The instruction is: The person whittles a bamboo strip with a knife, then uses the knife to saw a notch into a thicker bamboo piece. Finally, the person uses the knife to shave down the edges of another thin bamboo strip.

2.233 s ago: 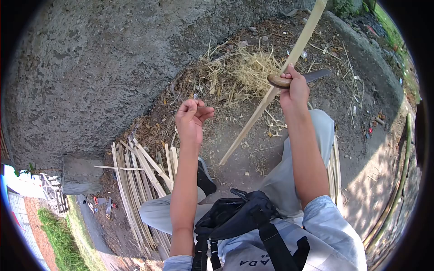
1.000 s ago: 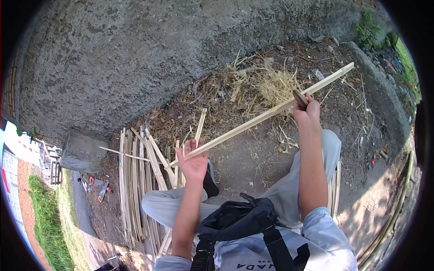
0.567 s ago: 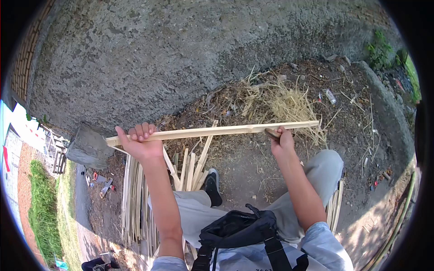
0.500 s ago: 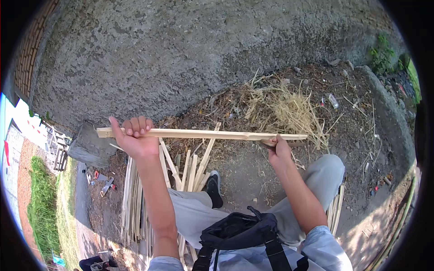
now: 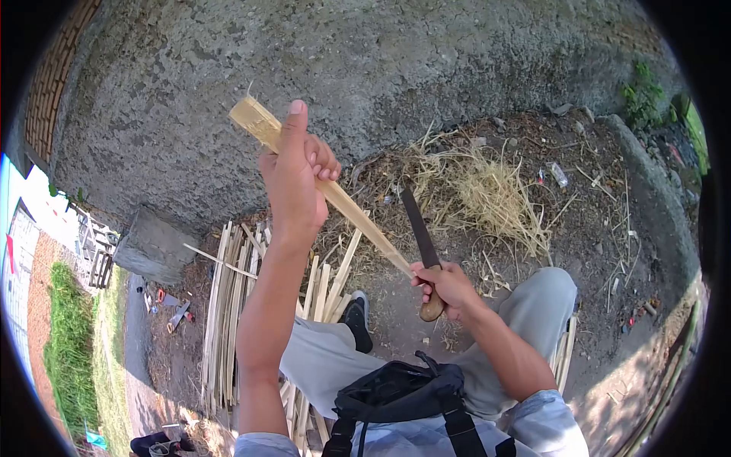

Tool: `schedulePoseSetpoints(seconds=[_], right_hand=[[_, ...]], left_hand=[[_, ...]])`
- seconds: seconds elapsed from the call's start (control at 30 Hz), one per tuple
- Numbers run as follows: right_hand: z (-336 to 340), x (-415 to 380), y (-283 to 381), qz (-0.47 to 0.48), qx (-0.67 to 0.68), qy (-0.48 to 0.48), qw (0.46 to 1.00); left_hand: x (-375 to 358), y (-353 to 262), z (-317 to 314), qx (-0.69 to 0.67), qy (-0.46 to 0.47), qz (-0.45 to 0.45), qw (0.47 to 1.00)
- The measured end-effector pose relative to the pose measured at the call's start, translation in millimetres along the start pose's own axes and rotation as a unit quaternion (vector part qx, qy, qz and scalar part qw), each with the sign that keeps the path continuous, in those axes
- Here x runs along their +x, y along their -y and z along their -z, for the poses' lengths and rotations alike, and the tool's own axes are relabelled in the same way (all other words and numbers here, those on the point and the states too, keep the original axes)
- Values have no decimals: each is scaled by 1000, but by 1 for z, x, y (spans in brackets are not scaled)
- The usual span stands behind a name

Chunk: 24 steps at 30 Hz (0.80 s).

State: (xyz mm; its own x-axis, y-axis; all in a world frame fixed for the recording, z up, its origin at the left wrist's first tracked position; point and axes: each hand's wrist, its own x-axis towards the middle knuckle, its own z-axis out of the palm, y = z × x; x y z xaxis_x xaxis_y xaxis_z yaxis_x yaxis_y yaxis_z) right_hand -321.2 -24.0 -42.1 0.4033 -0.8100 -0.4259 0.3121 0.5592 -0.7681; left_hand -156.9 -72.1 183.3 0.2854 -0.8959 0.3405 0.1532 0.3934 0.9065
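Note:
A pale split bamboo strip (image 5: 367, 225) runs slantwise in front of me, its broad end up at the left and its thin end down at the right. My left hand (image 5: 293, 183) is closed around it near the broad end, thumb pointing up. In my right hand (image 5: 451, 289) is a long knife (image 5: 419, 227), gripped by its wooden handle, with the dark blade pointing up and away. The fingertips of that hand also meet the strip's lower end. Whether they pinch it is hard to make out.
Bundles of bamboo strips (image 5: 221, 327) lie on the ground at the left. A heap of shavings (image 5: 499, 198) is by the rough wall (image 5: 251, 53). A handsaw (image 5: 180, 315) lies far left, a plastic bottle (image 5: 559, 174) at right. A black bag (image 5: 403, 396) hangs at my waist.
The strip has swung from level to slanting, its left end raised and its right end lowered. The knife has turned from along the strip to pointing upward, as my right hand moved down and left.

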Motion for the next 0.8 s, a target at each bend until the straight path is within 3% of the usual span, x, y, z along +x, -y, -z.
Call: schedulePoseSetpoints(seconds=[0.07, 0.13, 0.17, 0.23, 0.37, 0.47, 0.57, 0.67, 0.8], right_hand=[[-1, -14, 19, 49, -155, -25, 986], [0, -29, 37, 108, -359, -82, 923], [2, -28, 35, 190, -360, -106, 907], [2, -32, 42, 221, -366, -116, 897], [-15, -33, 66, 273, -301, -78, 910], [-46, -53, 97, 254, -305, -53, 916], [-57, -42, 102, 316, -398, -23, 861], [-73, -51, 103, 287, -355, -55, 888], [-67, -37, 73, 242, -406, -58, 880]], left_hand=[[10, 16, -6, 20, 31, 20, 999], [17, 32, -12, 38, 40, 41, 998], [19, 35, -13, 48, 40, 35, 997], [21, 39, -10, 24, 47, 25, 998], [11, 40, -9, 31, 35, 5, 999], [5, 42, -9, 10, 32, -3, 999], [1, 43, -8, 1, 66, -13, 998], [-5, 40, -6, -4, 70, -13, 997], [-8, 41, 0, -10, 108, -21, 994]])
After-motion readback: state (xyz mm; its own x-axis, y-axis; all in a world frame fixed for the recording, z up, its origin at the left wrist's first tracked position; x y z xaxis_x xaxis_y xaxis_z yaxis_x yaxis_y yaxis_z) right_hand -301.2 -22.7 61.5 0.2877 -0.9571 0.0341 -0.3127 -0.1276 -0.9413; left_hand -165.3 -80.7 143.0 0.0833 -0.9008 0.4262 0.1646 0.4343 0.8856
